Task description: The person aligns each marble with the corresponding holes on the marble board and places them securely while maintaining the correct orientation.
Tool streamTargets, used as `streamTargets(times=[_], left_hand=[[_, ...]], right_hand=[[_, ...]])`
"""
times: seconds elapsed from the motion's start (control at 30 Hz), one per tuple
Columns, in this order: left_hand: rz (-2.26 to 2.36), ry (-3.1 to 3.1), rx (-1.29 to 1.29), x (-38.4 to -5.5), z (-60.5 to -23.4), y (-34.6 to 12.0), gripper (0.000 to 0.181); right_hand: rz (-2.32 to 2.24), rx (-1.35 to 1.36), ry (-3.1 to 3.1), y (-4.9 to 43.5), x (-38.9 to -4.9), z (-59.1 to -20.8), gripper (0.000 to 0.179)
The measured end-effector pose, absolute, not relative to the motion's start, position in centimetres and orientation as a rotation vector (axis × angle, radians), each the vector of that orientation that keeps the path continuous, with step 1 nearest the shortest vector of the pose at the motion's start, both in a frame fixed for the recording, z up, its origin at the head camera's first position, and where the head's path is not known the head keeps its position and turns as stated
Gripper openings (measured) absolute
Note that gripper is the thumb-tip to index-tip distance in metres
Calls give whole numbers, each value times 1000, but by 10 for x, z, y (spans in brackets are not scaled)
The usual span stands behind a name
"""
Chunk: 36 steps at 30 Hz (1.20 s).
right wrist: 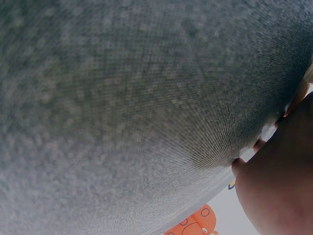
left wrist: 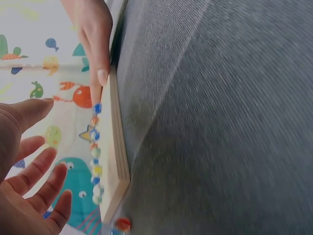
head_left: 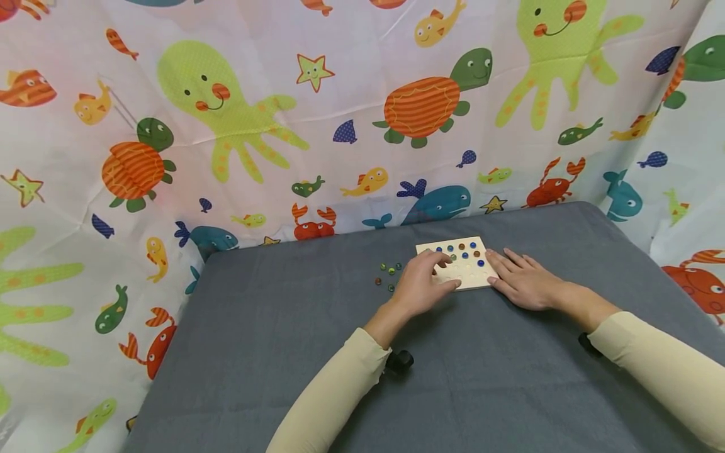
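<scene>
A pale wooden board with rows of round hollows lies on the table. Blue, brown and greenish marbles sit in its far rows. Over the board's left part hovers my left hand, thumb and fingers spread apart; in the left wrist view no marble shows between its fingers. Part of the board and some hollows are hidden under this hand. At the board's right edge my right hand rests flat, fingers straight and fingertips touching the edge. Only its side shows in the right wrist view.
Several loose marbles lie on the grey cloth just left of the board. A curtain printed with sea animals hangs behind the table and along its sides. A dark wrist camera is strapped under the left sleeve.
</scene>
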<state>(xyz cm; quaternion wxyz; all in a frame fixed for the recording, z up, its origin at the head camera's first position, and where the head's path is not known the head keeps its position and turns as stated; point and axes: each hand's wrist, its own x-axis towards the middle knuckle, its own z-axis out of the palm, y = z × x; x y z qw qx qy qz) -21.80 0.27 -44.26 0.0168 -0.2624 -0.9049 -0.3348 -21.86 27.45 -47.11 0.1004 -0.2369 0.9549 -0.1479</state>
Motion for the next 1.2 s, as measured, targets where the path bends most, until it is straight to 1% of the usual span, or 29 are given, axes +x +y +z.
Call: streamTargets(times=[0.3, 0.57, 0.97, 1.2], left_hand=[[-1035, -2797, -777, -215, -441, -28, 43], [-1047, -2803, -702, -213, -446, -47, 42], [-1066, -2845, -652, -212, -448, -74, 42], [-1108, -2860, -634, -216, -449, -92, 46]], right_hand=[[-460, -715, 2832, 279, -222, -480, 73], [-448, -716, 2816, 275, -218, -470, 70], [-505, -735, 2808, 277, -220, -474, 70], [-458, -709, 2809, 277, -222, -474, 70]])
